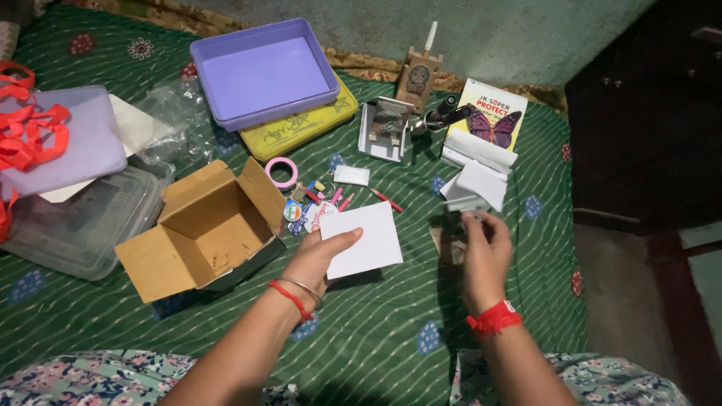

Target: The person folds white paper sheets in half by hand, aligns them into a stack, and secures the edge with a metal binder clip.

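Green patterned cloth (376, 331), covering the frame. Clear plastic tub (83, 225), left edge, under a lilac lid (83, 143) with red ribbons (30, 128). Purple tray (263, 71), upper centre, empty, stacked on a yellow tray (301, 131). Open cardboard box (207, 225), centre left, empty. White card (368, 240), centre, pinched by the left hand (320, 259). Right hand (485, 259), centre right, fingers closed on a small, indistinct object (470, 214).
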